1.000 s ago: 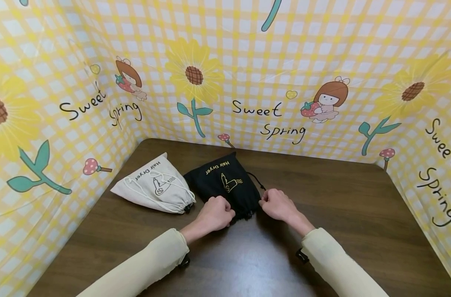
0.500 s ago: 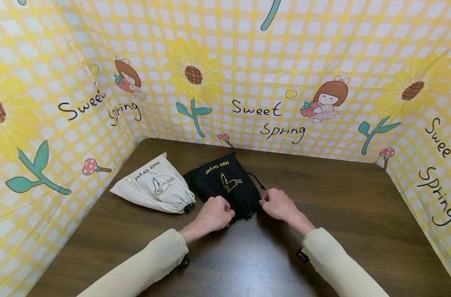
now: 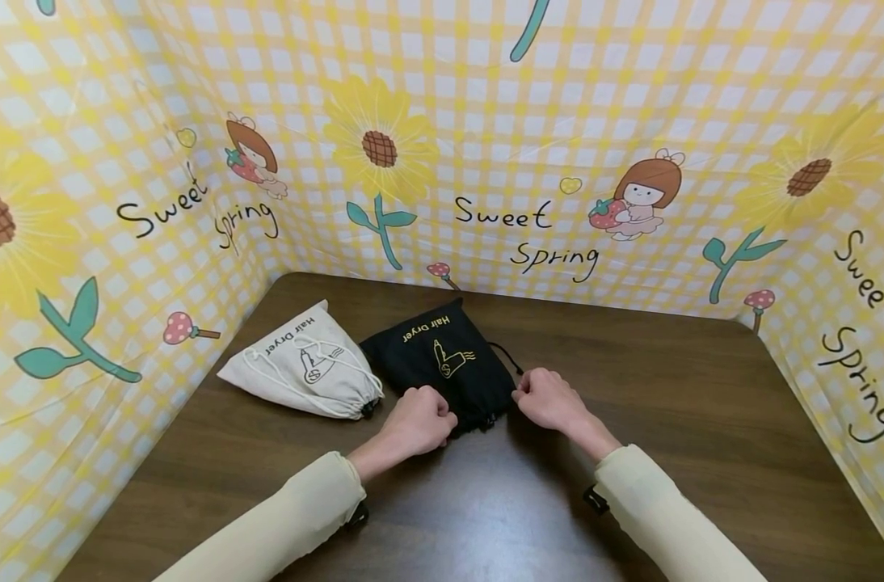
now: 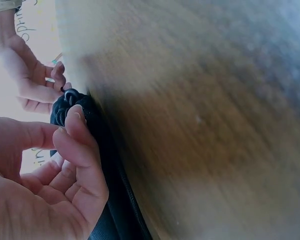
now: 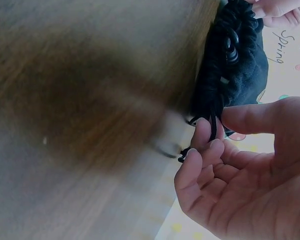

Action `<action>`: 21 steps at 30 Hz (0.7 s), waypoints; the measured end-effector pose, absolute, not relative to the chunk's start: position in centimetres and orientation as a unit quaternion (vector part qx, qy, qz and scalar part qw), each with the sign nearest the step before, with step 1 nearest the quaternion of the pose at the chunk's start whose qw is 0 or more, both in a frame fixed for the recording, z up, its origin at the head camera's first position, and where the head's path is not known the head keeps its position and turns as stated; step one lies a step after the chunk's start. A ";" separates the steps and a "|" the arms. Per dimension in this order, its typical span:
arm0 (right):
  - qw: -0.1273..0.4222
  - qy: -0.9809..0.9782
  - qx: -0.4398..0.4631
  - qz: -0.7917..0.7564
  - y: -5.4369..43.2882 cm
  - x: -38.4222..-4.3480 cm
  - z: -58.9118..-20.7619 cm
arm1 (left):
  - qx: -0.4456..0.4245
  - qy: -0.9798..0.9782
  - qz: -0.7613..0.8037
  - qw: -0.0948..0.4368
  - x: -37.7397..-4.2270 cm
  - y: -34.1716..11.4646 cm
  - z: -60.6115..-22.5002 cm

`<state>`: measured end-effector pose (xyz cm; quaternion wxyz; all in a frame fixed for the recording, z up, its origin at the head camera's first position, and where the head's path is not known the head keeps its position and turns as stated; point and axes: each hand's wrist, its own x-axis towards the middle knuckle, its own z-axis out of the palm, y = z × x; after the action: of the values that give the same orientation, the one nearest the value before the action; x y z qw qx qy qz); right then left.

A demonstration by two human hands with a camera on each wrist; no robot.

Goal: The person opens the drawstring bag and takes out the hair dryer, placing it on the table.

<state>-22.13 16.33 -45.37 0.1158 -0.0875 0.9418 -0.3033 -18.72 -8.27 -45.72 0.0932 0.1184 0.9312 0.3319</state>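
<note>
A black drawstring bag (image 3: 406, 360) with yellow "Hair Dryer" lettering and a dryer drawing lies on the table, its gathered neck toward me. My left hand (image 3: 418, 422) pinches the left side of that neck, fingers curled. At the right side, my right hand (image 3: 553, 402) pinches the black drawstring (image 5: 213, 125) between thumb and fingers, as the right wrist view shows. A loop of black cord (image 3: 505, 356) runs from the bag's far right side toward this hand. The bunched neck (image 5: 232, 45) appears puckered in the right wrist view.
To the left of the black bag lies a cream drawstring bag (image 3: 282, 376) with black "Hair Dryer" print, white cords and a black toggle (image 3: 370, 407). Yellow checked cloth (image 3: 486, 145) walls the brown wooden table (image 3: 689, 436) at the back and both sides.
Both hands have drawn slightly apart, the left a little leftward and the right a little rightward. The black bag's neck looks slightly more spread; the cream bag stays in place.
</note>
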 end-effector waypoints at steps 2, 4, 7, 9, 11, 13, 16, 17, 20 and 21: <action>0.115 0.942 -0.085 -0.302 16.3 -22.2 -45.4 | 0.118 0.931 0.334 0.093 -18.7 -8.4 -45.7; 0.114 0.943 -0.082 -0.303 16.4 -22.1 -45.3 | 0.120 0.930 0.335 0.094 -18.6 -8.5 -45.7; 0.114 0.941 -0.083 -0.308 16.5 -22.0 -45.2 | 0.124 0.929 0.336 0.093 -18.5 -8.7 -45.6; 0.107 0.940 -0.099 -0.308 17.3 -22.9 -47.0 | 0.128 0.929 0.336 0.090 -18.5 -8.8 -45.6; 0.106 0.939 -0.103 -0.312 17.5 -23.0 -47.1 | 0.136 0.929 0.333 0.083 -18.6 -8.9 -45.6; 0.103 0.938 -0.108 -0.314 17.7 -23.0 -47.2 | 0.140 0.931 0.327 0.080 -18.7 -9.2 -45.6; 0.105 0.939 -0.093 -0.314 17.1 -22.0 -45.4 | 0.140 0.932 0.324 0.086 -18.9 -9.6 -45.7; 0.103 0.940 -0.093 -0.312 17.1 -21.9 -45.4 | 0.138 0.932 0.323 0.088 -18.9 -9.7 -45.7; 0.104 0.942 -0.087 -0.307 17.0 -21.8 -45.3 | 0.132 0.931 0.323 0.102 -19.1 -9.9 -45.8; 0.105 0.942 -0.087 -0.307 17.0 -21.8 -45.3 | 0.134 0.931 0.322 0.102 -19.1 -9.9 -45.8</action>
<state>-21.81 16.97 -45.30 0.1046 -0.0872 0.9421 -0.3065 -19.10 -9.87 -45.80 0.1021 0.1337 0.9315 0.3225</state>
